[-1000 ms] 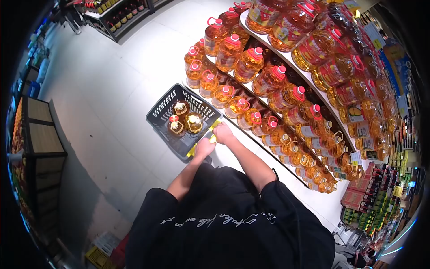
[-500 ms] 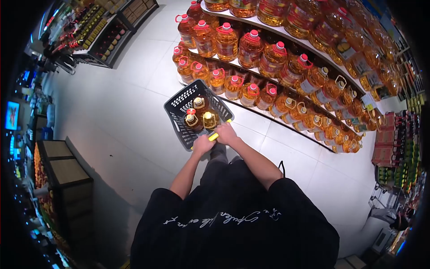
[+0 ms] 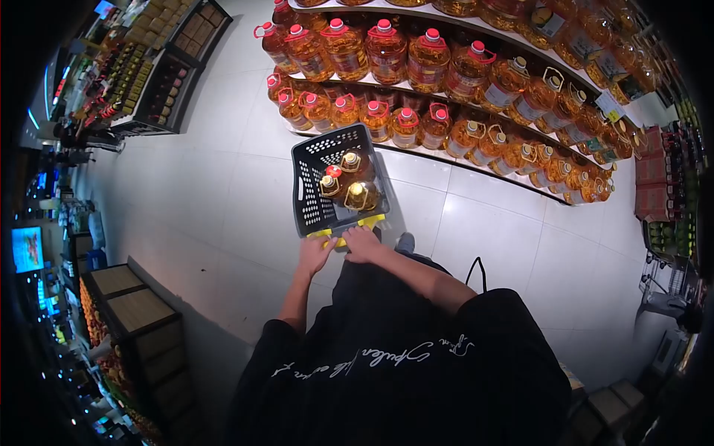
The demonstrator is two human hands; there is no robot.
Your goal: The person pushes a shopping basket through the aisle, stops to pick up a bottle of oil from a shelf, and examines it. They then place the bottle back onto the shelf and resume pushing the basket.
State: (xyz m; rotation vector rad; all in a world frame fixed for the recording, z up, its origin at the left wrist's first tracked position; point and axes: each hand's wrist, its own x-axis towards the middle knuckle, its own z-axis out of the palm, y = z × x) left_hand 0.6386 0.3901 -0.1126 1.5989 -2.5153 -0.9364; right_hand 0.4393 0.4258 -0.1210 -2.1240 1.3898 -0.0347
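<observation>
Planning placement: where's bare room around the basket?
Free: floor between the basket and the wood-topped stand; floor right of the basket beyond the shoe, between oil shelves and black shirt. Crowded: the shelves, packed with bottles; the basket's middle, three bottles; its yellow handle, left hand, right hand.

Handle [image 3: 372, 221] partly hidden by left hand [image 3: 315, 254] and right hand [image 3: 360, 244], topmost bottles [image 3: 502, 13] cropped above.

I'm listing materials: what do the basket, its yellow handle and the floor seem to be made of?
Basket: probably plastic, matte dark grey, judging by its moulded, perforated walls.
Yellow handle: likely plastic too, bright and evenly coloured.
Floor: seemingly glossy tile, given straight joints and soft reflections; ceramic or stone stays open.
</observation>
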